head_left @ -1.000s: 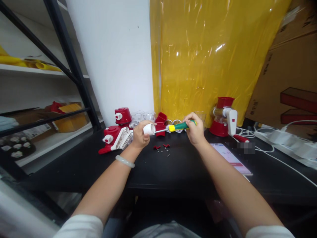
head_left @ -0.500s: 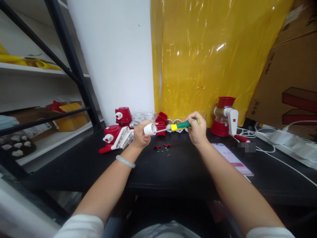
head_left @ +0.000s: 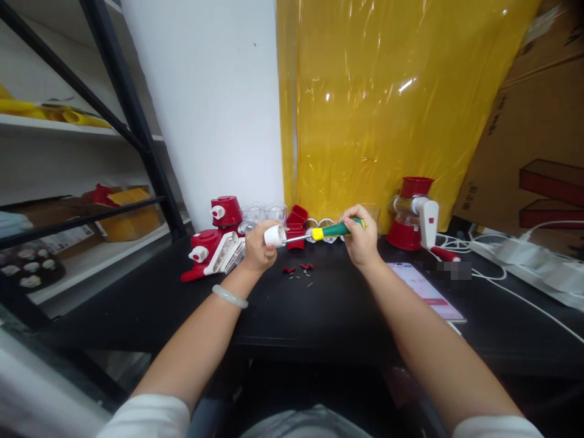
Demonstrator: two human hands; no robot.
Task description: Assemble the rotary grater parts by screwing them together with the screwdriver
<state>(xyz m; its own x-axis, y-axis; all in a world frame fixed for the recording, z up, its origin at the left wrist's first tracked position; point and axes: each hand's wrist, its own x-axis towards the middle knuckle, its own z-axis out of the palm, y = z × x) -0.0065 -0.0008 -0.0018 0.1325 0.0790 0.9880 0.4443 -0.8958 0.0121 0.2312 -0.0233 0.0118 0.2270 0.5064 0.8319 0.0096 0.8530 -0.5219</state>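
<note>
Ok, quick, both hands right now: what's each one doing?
Left hand: closed, holding the white cylindrical part.
Right hand: closed around the green-and-yellow handle of the screwdriver.

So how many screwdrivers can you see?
1: the green-and-yellow screwdriver, in the right hand, pointing toward the white part held in the left hand. Others could be hidden.
</note>
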